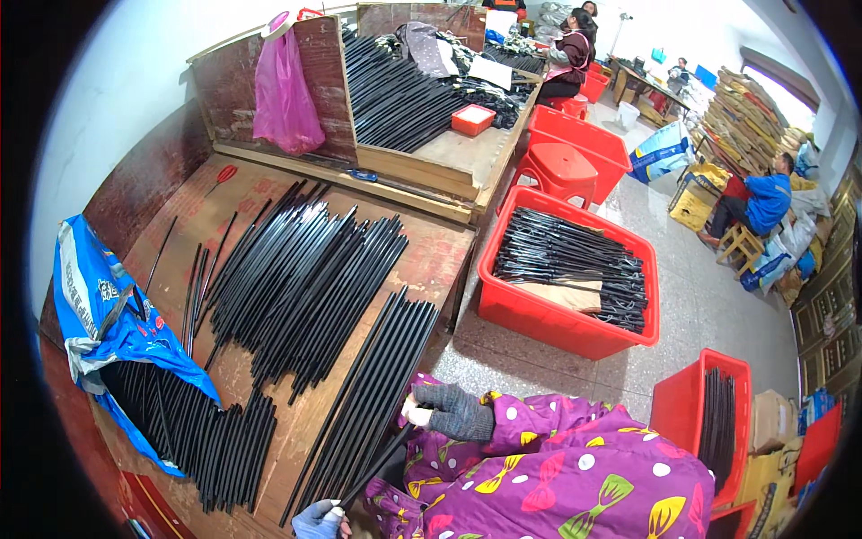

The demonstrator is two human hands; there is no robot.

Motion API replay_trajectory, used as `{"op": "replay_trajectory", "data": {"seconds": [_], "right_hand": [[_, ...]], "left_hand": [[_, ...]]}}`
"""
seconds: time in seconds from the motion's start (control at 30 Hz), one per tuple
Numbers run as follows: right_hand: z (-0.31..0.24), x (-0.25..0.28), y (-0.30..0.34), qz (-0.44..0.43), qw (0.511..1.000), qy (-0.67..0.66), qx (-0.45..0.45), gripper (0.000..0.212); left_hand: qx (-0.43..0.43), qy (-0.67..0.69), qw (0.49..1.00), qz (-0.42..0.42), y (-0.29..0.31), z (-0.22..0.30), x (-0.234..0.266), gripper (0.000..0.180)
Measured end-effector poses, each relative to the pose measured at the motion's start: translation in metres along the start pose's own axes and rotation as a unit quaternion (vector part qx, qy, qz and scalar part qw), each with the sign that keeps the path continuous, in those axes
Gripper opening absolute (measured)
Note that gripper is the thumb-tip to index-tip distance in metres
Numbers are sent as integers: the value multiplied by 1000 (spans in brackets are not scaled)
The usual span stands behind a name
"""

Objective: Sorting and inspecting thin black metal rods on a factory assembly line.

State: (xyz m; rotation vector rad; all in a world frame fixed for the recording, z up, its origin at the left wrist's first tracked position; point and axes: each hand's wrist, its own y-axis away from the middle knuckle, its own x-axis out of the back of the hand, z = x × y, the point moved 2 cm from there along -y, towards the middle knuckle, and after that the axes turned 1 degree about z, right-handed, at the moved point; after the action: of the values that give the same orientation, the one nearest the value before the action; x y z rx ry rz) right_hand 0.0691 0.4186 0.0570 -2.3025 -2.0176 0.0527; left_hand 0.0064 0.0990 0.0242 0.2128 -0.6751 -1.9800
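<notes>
My left hand (321,520), in a grey-blue glove with bare fingertips, is at the lower edge, closed around the lower end of a black rod (382,463). The rod slants up and right toward my right hand (431,412), which wears a dark grey glove with bare fingertips. Its fingers are curled at the rod's upper end; the grip itself is partly hidden. Just left of both hands, a row of black rods (366,386) lies side by side on the wooden table (310,431). A purple patterned cloth (575,467) covers my arms and lap.
A larger heap of rods (301,287) lies farther back, and a blue sack (112,305) with more rods is at left. Beyond stands a wooden-walled bin (422,166). Red tubs (557,334) of rods stand on the floor at right. Other people (763,205) sit farther off.
</notes>
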Motion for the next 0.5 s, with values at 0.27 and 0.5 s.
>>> {"op": "replay_trajectory", "data": {"seconds": [0.27, 0.5], "right_hand": [[3, 1, 6, -4, 999, -15, -35, 15], [6, 2, 4, 4, 999, -34, -27, 12]], "left_hand": [[11, 13, 1000, -26, 12, 6, -4, 21], [34, -15, 997, -66, 18, 13, 2, 26]]}}
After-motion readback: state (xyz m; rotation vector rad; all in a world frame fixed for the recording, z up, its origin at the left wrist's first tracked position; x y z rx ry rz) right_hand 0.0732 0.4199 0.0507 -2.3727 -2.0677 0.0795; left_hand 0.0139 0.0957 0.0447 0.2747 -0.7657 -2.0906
